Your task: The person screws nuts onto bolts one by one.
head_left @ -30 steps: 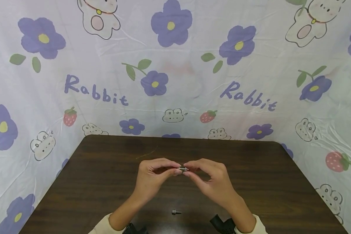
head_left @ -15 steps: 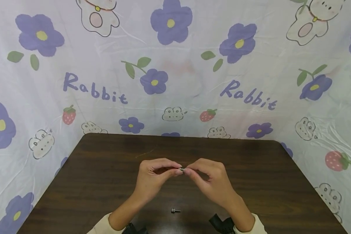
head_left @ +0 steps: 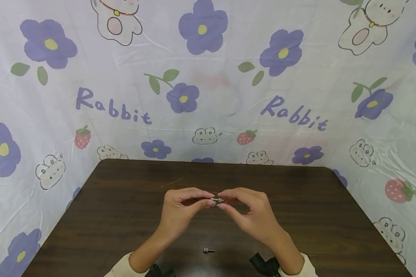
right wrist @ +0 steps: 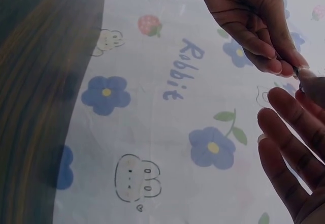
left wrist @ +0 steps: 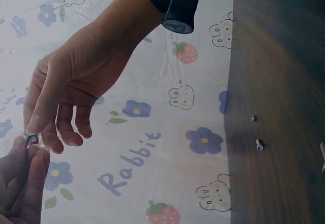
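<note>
Above the dark bench [head_left: 124,200], a small metal screw [head_left: 216,200] lies roughly left to right between fingertips, the left hand [head_left: 178,209] pinching its left end, the equally near right hand [head_left: 253,209] its right.

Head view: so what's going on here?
A person holds a small screw between both hands above a dark table. The left hand pinches one end; the right hand has its thumb and a finger at the other. A second screw lies on the table between the forearms, untouched.
</note>
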The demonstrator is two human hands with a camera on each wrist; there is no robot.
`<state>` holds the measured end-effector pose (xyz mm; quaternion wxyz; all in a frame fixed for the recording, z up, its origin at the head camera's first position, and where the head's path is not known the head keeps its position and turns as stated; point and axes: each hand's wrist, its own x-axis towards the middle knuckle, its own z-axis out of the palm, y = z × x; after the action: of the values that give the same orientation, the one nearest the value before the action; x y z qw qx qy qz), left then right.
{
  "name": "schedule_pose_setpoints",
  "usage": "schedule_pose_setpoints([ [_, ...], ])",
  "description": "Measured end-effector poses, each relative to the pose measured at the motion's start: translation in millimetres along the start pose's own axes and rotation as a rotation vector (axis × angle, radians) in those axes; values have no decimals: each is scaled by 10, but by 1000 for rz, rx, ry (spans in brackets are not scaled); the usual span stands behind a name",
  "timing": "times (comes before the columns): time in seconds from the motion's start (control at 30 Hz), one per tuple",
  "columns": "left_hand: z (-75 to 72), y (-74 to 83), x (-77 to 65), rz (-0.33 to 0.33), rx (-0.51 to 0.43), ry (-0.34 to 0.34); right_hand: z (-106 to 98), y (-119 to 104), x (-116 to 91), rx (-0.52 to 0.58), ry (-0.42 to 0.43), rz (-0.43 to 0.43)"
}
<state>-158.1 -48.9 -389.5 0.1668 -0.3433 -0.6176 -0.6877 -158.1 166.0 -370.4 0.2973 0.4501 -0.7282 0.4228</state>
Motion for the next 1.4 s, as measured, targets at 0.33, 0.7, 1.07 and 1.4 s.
schedule_pose_setpoints([
  [0.33, -3, -5, -11, -2, 8, -17, 31, 2, 4, 2, 12, -29],
  [0.7, 13, 2, -17, -18, 30, -14, 40, 8, -35, -50, -8, 67],
  [1.07, 10, -3, -4, -11, 26, 5, 0, -3, -15, 26, -2, 49],
  [1.4, 6, -3, 9, -6, -3, -3, 11, 20, 0, -16, -12, 4],
])
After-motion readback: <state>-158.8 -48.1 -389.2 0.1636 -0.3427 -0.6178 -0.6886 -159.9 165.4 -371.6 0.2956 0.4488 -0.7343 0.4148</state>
